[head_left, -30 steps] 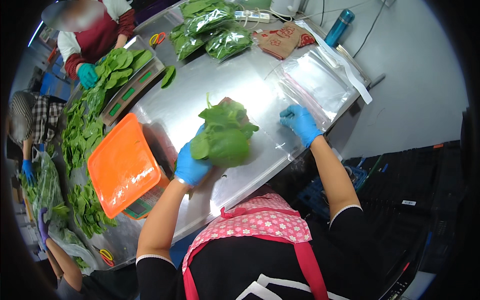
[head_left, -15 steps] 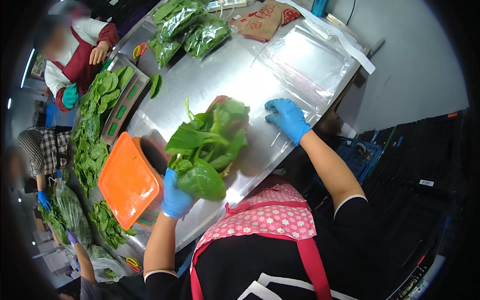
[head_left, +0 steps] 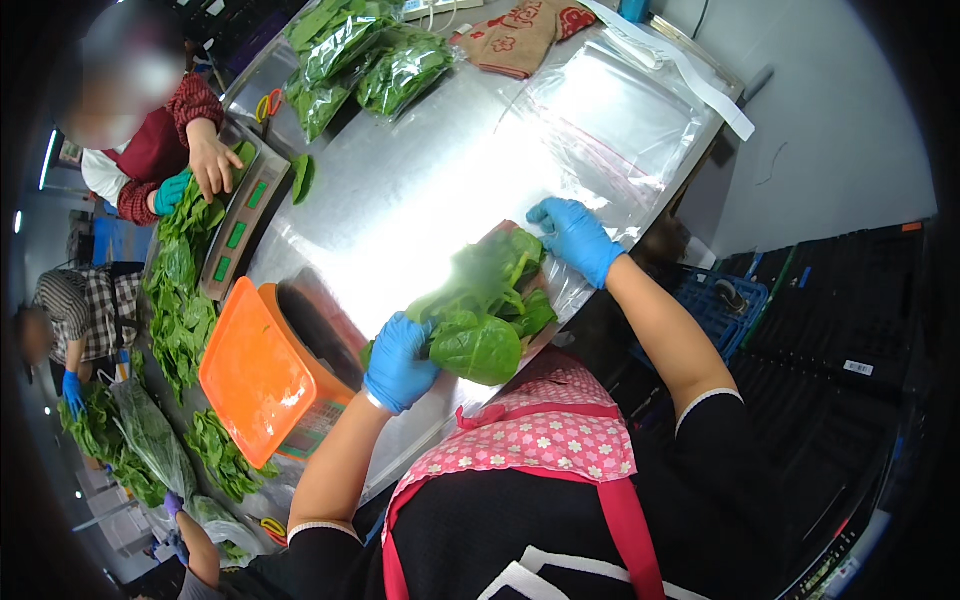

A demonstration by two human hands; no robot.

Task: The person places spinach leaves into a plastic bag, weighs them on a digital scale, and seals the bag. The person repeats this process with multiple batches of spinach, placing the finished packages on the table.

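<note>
Gripping a bunch of leafy greens (head_left: 480, 345) in the left hand (head_left: 402, 365), over the metal table (head_left: 370, 170) close to its near edge. Holding the right hand (head_left: 580, 242), loosely curled, apart from the left, just beside the far end of the bunch; hard to tell whether pinching anything. Flanked by an orange tray (head_left: 258, 370) on the left and clear plastic bags (head_left: 620, 110) on the right.

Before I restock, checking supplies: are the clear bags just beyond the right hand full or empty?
Empty: the clear bags lie flat on the table, no contents showing.
</note>
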